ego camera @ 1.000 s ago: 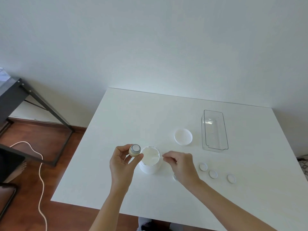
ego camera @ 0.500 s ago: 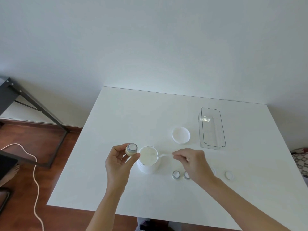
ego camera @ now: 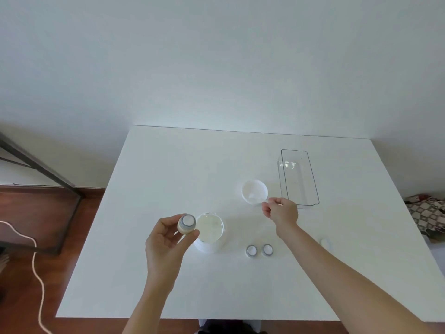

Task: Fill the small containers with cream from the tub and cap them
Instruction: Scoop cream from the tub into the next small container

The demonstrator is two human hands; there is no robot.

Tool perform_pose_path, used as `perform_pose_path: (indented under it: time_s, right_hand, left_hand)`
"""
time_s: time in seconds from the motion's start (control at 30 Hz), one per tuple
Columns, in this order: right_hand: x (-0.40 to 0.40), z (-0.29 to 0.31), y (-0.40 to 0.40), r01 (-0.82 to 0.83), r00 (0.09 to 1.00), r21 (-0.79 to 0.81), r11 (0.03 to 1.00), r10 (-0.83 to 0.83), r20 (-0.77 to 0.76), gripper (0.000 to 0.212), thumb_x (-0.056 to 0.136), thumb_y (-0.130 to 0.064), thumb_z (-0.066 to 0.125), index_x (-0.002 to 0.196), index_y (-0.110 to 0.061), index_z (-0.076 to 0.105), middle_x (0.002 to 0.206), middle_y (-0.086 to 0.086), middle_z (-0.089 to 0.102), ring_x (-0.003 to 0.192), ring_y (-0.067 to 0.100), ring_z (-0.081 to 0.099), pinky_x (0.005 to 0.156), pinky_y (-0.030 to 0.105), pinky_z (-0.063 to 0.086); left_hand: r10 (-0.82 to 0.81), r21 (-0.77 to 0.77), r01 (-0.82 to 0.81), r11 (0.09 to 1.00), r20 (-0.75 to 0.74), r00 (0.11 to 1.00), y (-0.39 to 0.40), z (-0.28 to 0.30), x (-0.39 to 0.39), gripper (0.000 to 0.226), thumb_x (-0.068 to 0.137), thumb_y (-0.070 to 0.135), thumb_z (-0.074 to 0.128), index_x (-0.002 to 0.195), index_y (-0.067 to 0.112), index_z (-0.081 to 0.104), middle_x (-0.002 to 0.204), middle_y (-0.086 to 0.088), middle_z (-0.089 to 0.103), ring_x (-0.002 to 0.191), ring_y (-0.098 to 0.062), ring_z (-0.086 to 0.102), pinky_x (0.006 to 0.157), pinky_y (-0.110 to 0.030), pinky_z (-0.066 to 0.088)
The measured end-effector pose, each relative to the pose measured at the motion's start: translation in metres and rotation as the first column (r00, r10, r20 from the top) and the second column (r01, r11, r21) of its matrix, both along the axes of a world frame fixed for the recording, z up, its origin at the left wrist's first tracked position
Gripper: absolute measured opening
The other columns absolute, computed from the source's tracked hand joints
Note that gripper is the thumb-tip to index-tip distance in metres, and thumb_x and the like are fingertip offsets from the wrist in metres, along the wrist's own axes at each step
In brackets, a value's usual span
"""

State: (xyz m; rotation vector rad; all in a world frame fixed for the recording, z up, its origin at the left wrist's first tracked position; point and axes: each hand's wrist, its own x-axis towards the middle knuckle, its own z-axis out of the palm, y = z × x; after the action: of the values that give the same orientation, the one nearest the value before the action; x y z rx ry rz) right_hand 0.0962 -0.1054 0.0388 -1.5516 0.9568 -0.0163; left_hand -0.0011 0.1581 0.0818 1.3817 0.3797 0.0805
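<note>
A white cable [ego camera: 36,268] trails over the wooden floor, far to the left of the left hand, below the dark metal frame [ego camera: 41,172] of another piece of furniture. The left hand [ego camera: 166,242] is raised over the white table [ego camera: 168,169], thumb and fingers curled round a small beige cylindrical container [ego camera: 186,224] whose open mouth shows white cream inside a pale ring. Just right of that hand, touching its fingertips in the view, stands the open white round tub of cream [ego camera: 210,233]. Further right, between the two forearms, two small open containers [ego camera: 259,250] sit side by side on the table, apart from each other. Above them the right hand [ego camera: 280,212] has thumb and fingers pinched on the handle of a thin white spatula [ego camera: 258,199], whose tip lies inside the upturned white round lid [ego camera: 254,191] just to the left of that hand. Just behind the right hand lies a clear rectangular plastic tray [ego camera: 298,177]. A small white cap [ego camera: 325,242] shows just right of the right forearm, partly hidden. A patterned cloth [ego camera: 428,213] lies beyond the table's right edge.
</note>
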Motion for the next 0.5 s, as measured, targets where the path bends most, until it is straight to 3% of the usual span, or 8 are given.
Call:
perform_pose_path:
  time_s: [0.13,0.27,0.37,0.5]
  right_hand:
    - [0.007,-0.016,-0.002,0.060,0.997,-0.076,0.995,-0.063,-0.035,0.007,0.088,-0.001,0.060,0.094,-0.002,0.058,0.082,0.018,0.069,0.052,0.015,0.060,0.055,0.023,0.056]
    - [0.006,-0.023,-0.007,-0.060,0.997,-0.179,0.982,0.051,-0.055,0.009,0.089,-0.003,0.060,0.088,-0.007,0.052,0.081,0.019,0.066,0.049,0.019,0.060,0.041,0.021,0.050]
    - [0.003,-0.023,-0.014,-0.252,0.967,-0.244,0.937,0.238,-0.085,0.016,0.091,-0.007,0.059,0.081,-0.012,0.047,0.083,0.022,0.065,0.045,0.020,0.060,0.043,0.026,0.052]
    - [-0.009,-0.006,-0.034,-0.369,0.925,-0.392,0.843,0.376,-0.062,0.017,0.085,-0.011,0.066,0.073,-0.002,0.058,0.056,0.008,0.067,0.038,0.003,0.056,0.048,0.024,0.049]
  left_hand:
    - [-0.061,-0.011,0.061,0.998,-0.004,0.998,-0.002,0.000,0.000,0.040,0.074,-0.012,0.080,0.100,0.017,0.071,0.102,0.002,0.079,0.094,-0.009,0.075,0.076,-0.013,0.056]
    - [-0.132,-0.019,0.132,0.991,0.001,0.991,-0.007,0.002,0.002,0.038,0.074,-0.013,0.079,0.101,0.014,0.071,0.103,0.001,0.079,0.096,-0.010,0.075,0.076,-0.014,0.056]
    - [-0.186,-0.023,0.186,0.982,0.012,0.983,-0.013,0.005,0.006,0.038,0.075,-0.013,0.079,0.101,0.012,0.071,0.105,0.000,0.079,0.097,-0.012,0.075,0.077,-0.015,0.056]
    - [-0.238,-0.012,0.239,0.971,0.020,0.971,-0.029,0.008,0.012,0.037,0.075,-0.012,0.079,0.101,0.013,0.072,0.106,-0.001,0.079,0.097,-0.011,0.075,0.078,-0.015,0.055]
